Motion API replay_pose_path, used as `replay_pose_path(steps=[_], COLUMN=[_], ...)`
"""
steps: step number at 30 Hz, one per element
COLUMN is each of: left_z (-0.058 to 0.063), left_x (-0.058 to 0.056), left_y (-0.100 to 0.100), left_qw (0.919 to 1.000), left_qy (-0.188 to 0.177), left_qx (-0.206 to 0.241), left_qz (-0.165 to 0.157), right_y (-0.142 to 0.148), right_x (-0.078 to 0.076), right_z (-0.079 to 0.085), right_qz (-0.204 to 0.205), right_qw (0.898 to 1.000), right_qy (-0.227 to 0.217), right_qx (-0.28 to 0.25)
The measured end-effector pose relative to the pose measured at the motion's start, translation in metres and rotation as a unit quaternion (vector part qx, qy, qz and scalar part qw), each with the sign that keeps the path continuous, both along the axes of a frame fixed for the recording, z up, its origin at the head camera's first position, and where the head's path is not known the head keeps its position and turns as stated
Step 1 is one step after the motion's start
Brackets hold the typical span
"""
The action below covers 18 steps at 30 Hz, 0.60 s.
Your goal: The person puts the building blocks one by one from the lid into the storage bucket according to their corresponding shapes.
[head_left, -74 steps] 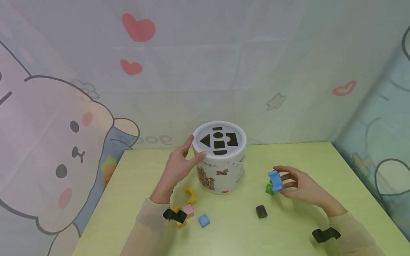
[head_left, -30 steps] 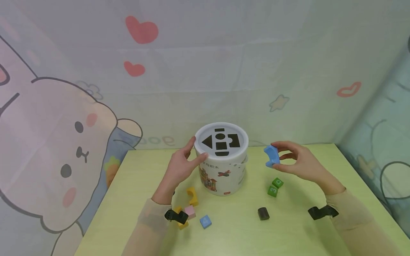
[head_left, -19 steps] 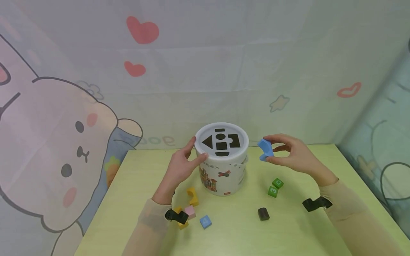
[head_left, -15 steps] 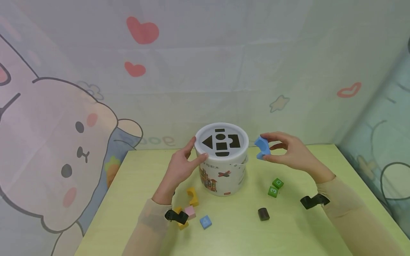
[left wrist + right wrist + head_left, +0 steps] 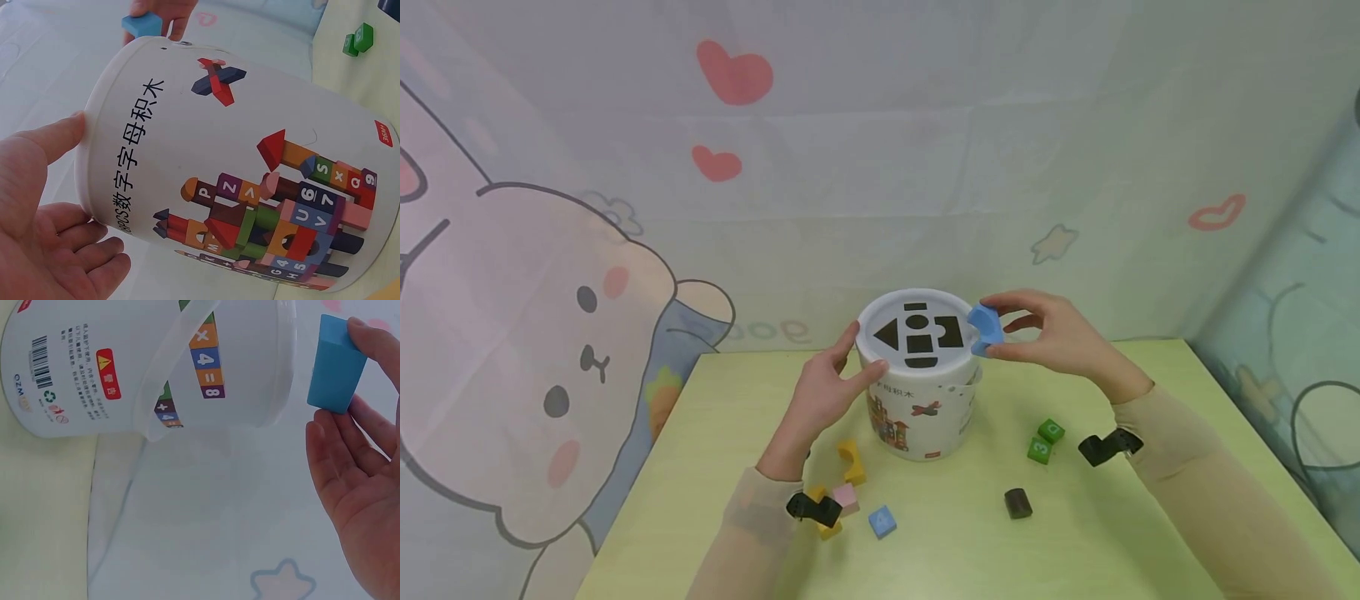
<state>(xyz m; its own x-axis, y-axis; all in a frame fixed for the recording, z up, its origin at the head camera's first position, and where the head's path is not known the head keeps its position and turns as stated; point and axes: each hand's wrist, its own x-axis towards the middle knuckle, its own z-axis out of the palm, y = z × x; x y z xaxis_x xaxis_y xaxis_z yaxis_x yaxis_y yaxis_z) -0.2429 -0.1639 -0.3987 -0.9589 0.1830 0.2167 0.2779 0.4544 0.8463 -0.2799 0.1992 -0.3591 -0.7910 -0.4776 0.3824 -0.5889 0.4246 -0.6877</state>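
Observation:
In the head view a white bucket (image 5: 925,417) stands on the table, its lid (image 5: 891,354) cut with several dark shaped holes. My left hand (image 5: 823,387) rests against the lid's left rim, thumb and forefinger spread along it. Its other fingers lie loosely bent beside the bucket in the left wrist view. Between thumb and fingers, my right hand (image 5: 1052,333) pinches a blue arch block (image 5: 991,330). That block is held at the lid's right rim, its curved notch facing left, close to the notched hole. The right wrist view shows a flat blue side of the arch block (image 5: 337,365).
Two green blocks (image 5: 1040,450) and a dark brown rounded block (image 5: 1018,503) lie right of the bucket. At front left are a yellow arch block (image 5: 852,463), a pink block (image 5: 846,498), a blue block (image 5: 882,522) and more yellow, partly hidden by the left wrist camera. A printed cloth hangs behind.
My right hand has lifted the blue arch block from beside the green blocks and carried it left and up to the lid's rim. The left hand has stayed on the bucket.

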Motion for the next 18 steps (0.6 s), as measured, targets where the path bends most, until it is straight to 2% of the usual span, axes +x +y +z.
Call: replay_pose_path(steps=[8, 18], left_z=[-0.001, 0.001], left_x=[0.0, 0.0], left_y=[0.001, 0.0], left_qw=[1.0, 1.0], left_qy=[0.0, -0.001], left_qx=[-0.002, -0.008], left_qz=[0.0, 0.002], right_y=[-0.012, -0.029], right_x=[-0.011, -0.024], right_z=[0.006, 0.013], right_qz=[-0.003, 0.004], right_qw=[1.0, 0.999], right_qy=[0.003, -0.032], right_qx=[0.002, 0.007])
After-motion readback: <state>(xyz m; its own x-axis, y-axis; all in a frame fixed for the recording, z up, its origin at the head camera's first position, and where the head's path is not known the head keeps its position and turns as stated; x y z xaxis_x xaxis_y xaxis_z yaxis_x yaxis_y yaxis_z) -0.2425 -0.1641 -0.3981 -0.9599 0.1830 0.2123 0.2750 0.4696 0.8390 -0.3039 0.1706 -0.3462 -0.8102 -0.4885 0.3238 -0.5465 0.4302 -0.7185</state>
